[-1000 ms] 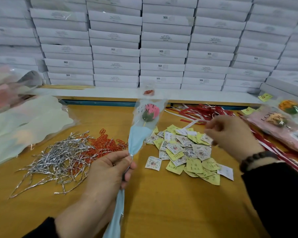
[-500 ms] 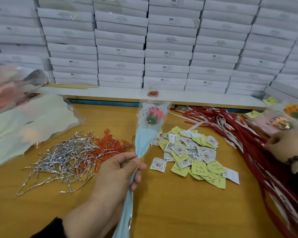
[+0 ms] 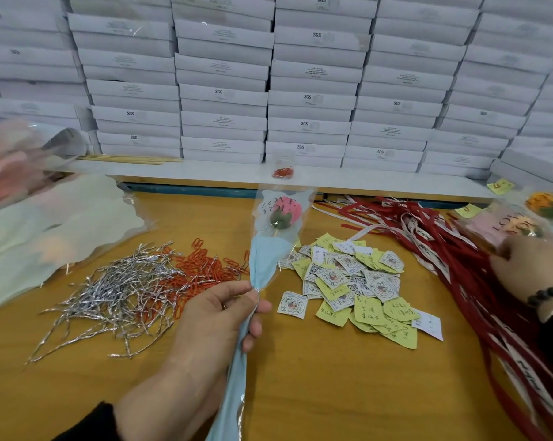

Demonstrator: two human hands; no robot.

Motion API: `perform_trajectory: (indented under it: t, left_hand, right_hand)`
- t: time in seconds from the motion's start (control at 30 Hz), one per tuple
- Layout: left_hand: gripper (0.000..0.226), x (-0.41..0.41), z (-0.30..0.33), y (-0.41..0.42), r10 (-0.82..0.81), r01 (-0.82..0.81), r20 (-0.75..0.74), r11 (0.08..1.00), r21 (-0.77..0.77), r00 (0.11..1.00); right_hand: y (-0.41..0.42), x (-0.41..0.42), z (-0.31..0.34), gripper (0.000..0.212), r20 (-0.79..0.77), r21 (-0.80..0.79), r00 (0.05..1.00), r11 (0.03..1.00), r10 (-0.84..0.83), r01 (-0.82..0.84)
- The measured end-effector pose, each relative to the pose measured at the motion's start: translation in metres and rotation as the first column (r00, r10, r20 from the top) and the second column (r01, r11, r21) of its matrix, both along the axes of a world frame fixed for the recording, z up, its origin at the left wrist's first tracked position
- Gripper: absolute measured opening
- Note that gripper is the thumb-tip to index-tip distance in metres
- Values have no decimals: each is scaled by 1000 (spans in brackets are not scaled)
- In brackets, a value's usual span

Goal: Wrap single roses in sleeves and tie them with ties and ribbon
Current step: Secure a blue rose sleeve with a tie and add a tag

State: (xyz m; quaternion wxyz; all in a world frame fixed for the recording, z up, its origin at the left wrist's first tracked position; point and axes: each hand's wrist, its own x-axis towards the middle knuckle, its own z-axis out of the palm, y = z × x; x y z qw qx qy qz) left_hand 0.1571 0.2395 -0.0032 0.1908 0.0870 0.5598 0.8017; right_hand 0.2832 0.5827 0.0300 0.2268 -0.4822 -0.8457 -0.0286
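My left hand (image 3: 214,316) grips a wrapped single rose upright by its narrow waist, where a silver twist tie cinches it. The pink rose (image 3: 284,211) sits inside a clear and light blue sleeve (image 3: 265,259) printed with "LOVE YOU". My right hand (image 3: 523,268) is at the far right, resting on the pile of red ribbons (image 3: 459,249) with fingers curled down into them; whether it pinches one cannot be seen. A heap of silver twist ties (image 3: 116,288) lies on the table left of my left hand.
Orange paper clips (image 3: 205,272) lie beside the ties. Yellow and white note cards (image 3: 357,281) are scattered in the middle. Finished wrapped roses (image 3: 523,218) lie at far right, pale sleeves (image 3: 52,230) at left. White boxes (image 3: 268,90) are stacked behind the wooden table (image 3: 332,393).
My right hand moved from above the note cards to the right, onto the red ribbons. My left hand kept holding the wrapped rose upright.
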Motion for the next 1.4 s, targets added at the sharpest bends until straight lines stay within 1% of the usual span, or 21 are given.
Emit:
perform_trajectory:
  t: [0.07,0.1,0.17,0.23,0.3,0.33,0.43,0.53,0.6,0.67,0.73,0.77,0.83,0.93,0.97,1.03,1.1,1.13,1.2,1.3,1.4]
  left_hand:
    - [13,0,0,0,-3,3,-5,1000,-8,1000]
    - [13,0,0,0,-3,3,-5,1000,-10,1000]
    - [13,1,0,0,-2,2,-6,1000,-14,1000]
    - [13,1,0,-1,-1,1,-6,1000,-15,1000]
    - [13,0,1,-1,0,0,-7,1000,-11,1000]
    - [13,0,1,-1,-1,1,-8,1000,-13,1000]
    - [14,-1,1,-1,-9,9,-6,1000,-23,1000]
    - [16,-1,0,-2,-15,15,-2,999,-28,1000]
    - [17,-1,1,-2,-21,20,-6,999,-37,1000]
    - [17,0,1,-2,-20,19,-9,999,-36,1000]
    - [17,0,2,-2,-13,13,-6,999,-33,1000]
    - [16,0,2,-2,-12,12,-2,999,-32,1000]
    - [14,0,2,-3,-14,14,4,999,-29,1000]
    - [12,-1,2,-2,-25,25,-4,999,-35,1000]
    - [11,-1,1,-1,-29,29,-4,999,-34,1000]
    - [11,-1,1,-1,-39,39,3,999,-22,999]
    - [11,0,2,-1,-48,48,4,999,-7,999]
    - [12,1,2,-2,-51,51,0,999,-1,999]
    - [12,1,3,-2,-53,53,-11,999,7,999]
    - [12,2,5,-3,-61,61,-33,998,8,998]
    - [12,4,6,-4,-63,63,-52,998,4,997]
  right_hand:
    - [-11,-4,1,20,-53,54,998,998,43,-41]
    - [-18,-8,1,23,-51,29,995,996,87,-85]
    - [-31,-17,0,27,9,-81,990,987,142,-141]
    - [-39,-25,-3,25,98,-175,986,978,133,-114]
    - [-41,-28,-6,16,106,-202,989,976,102,-79]
    - [-41,-28,-6,13,73,-210,994,976,82,-65]
    - [-34,-27,-4,16,-60,-266,997,962,45,-60]
    - [-20,-25,-5,16,-266,-381,964,920,-15,-91]
    - [-10,-24,-7,15,-453,-467,887,871,-88,-152]
    - [0,-25,-5,15,-629,-530,761,804,-159,-271]
    - [7,-26,-2,21,-736,-562,642,725,-216,-400]
    - [9,-25,0,23,-767,-556,601,701,-226,-447]
    - [5,-25,10,23,-828,-508,524,667,-201,-546]
    - [-24,-29,35,22,-924,-368,355,585,-142,-723]
    - [-38,-32,44,22,-940,-332,316,553,-128,-764]
    - [-70,-38,60,22,-955,-293,280,476,-99,-829]
    - [-101,-43,70,18,-954,-296,289,378,-75,-877]
    - [-115,-45,72,16,-947,-316,315,327,-55,-891]
    - [-142,-48,70,12,-912,-391,409,242,26,-888]
    - [-179,-56,50,7,-820,-515,540,168,188,-841]
    - [-206,-66,22,9,-765,-590,604,135,223,-796]
